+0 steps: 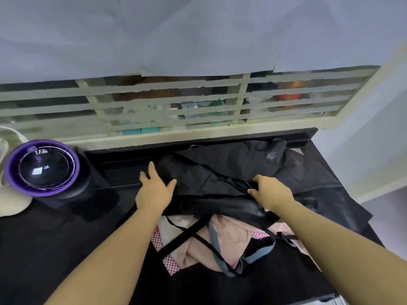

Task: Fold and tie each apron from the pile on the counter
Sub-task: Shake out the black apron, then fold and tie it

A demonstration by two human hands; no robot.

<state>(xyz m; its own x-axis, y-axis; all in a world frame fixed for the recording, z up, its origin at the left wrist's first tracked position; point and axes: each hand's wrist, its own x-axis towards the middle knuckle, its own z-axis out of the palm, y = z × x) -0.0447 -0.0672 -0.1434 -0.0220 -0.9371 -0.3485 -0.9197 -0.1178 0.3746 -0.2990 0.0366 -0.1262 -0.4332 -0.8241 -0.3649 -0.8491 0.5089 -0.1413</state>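
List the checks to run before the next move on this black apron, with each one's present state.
1. Left hand open at the black apron's left edge: ok.
2. Right hand gripping a bunch of that apron: ok.
3. Apron spread flat for folding: not ok, rumpled.
4. Black straps free: not ok, crossed over the pink apron and grey straps.
5. Which apron the black straps belong to: cannot tell.
6. Purple-rimmed bowl clear of the cloth: ok.

Matt black cloth apron (231, 172), glossy dark counter (55, 249), glossy purple bowl (41, 168)
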